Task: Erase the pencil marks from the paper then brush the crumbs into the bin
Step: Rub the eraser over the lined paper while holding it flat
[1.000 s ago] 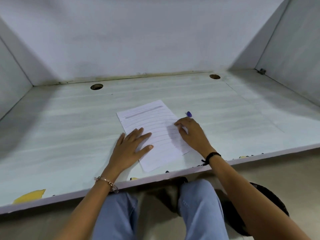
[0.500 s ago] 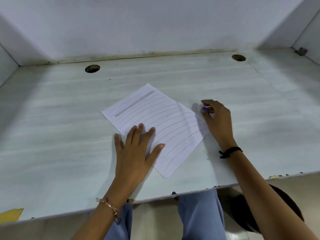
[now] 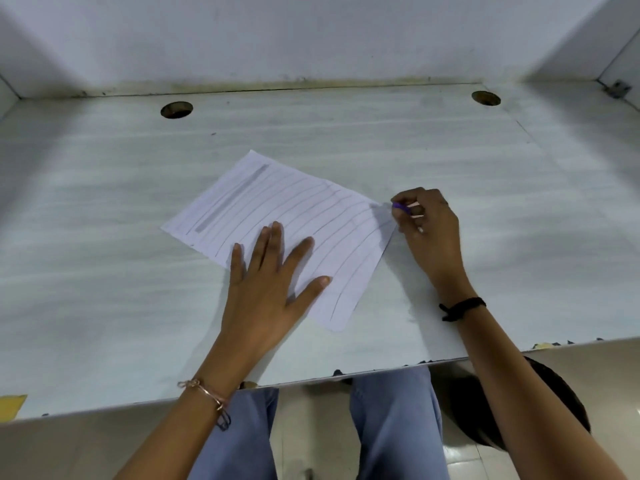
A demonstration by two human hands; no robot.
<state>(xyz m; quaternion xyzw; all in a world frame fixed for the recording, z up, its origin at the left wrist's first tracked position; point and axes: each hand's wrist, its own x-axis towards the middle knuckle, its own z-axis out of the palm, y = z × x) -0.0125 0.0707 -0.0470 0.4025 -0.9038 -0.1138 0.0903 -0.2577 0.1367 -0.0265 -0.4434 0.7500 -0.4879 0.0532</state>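
Left hand [image 3: 266, 289] lies spread flat on the paper [image 3: 311, 209]; right hand [image 3: 429, 233], grip pinching a purple eraser [image 3: 401, 207] at its right edge, should rub lightly outward, or it'll crease

Pale desk [image 3: 104, 289], two round holes [image 3: 176, 109] at back, lined paper [image 3: 294, 209] lying askew

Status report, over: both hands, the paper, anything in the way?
Left hand flat on paper. Right hand pinches eraser at paper's right corner. Pencil marks unerased. Nothing blocking.
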